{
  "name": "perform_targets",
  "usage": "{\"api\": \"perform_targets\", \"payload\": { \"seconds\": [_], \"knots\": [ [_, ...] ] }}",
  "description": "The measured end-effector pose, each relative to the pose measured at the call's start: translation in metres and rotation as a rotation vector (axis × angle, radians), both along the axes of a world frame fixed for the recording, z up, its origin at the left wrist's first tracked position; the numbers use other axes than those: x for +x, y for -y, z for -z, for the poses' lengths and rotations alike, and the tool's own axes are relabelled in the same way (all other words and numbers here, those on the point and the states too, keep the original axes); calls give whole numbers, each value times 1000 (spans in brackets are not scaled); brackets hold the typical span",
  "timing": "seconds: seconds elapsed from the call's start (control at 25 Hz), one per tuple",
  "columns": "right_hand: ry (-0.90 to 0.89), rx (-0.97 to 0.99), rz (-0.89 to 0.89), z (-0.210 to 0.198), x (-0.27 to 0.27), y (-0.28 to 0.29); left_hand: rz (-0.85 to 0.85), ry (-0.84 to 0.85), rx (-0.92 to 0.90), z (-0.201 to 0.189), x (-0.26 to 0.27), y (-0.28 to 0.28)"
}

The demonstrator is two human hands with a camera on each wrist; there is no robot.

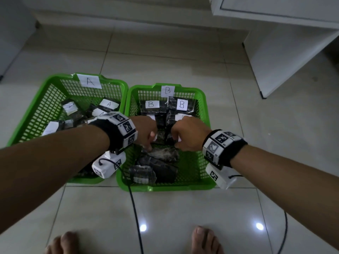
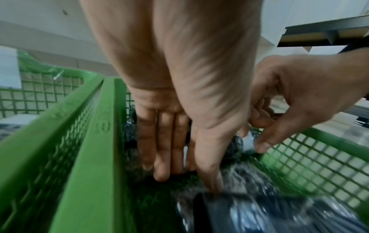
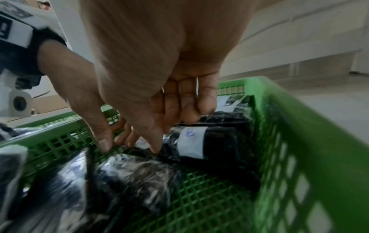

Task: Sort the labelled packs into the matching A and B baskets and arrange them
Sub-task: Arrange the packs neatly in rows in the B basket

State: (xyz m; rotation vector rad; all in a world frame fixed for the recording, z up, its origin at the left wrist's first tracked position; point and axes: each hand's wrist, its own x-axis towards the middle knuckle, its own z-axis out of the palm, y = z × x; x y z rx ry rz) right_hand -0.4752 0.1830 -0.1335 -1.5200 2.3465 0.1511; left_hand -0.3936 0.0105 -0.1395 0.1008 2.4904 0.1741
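black wristbands [image 1: 108, 131], white marker blocks [image 1: 218, 142]

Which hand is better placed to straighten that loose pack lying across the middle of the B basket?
Left, probably. The left hand already has its thumb on the loose pack in the B basket, seen in the left wrist view. The right hand is busy at a B-labelled pack farther back.

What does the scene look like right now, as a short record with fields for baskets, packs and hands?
A basket: green, on the left, holds dark packs labelled A
B basket: green, on the right, holds packs labelled B
Left hand: reaching into B basket, fingers straight, touching packs
Right hand: in B basket, fingers curled by a pack; grip unclear
Floor: pale tiles
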Motion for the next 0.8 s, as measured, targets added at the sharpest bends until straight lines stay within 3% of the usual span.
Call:
{"api": "perform_targets", "payload": {
  "seconds": [0.2, 0.48, 0.68, 0.8],
  "knots": [
    [36, 34, -79, 10, 18, 7, 72, 25, -68, 22, 13, -15],
    [110, -2, -53, 11, 18, -3, 10, 14, 52, 8, 17, -5],
    [205, -103, 23, 7, 10, -2, -142, -59, 268, -24, 8, 19],
    [167, -212, -6, 1, 1, 1, -303, -156, 445, -42, 4, 35]
  ]
}}
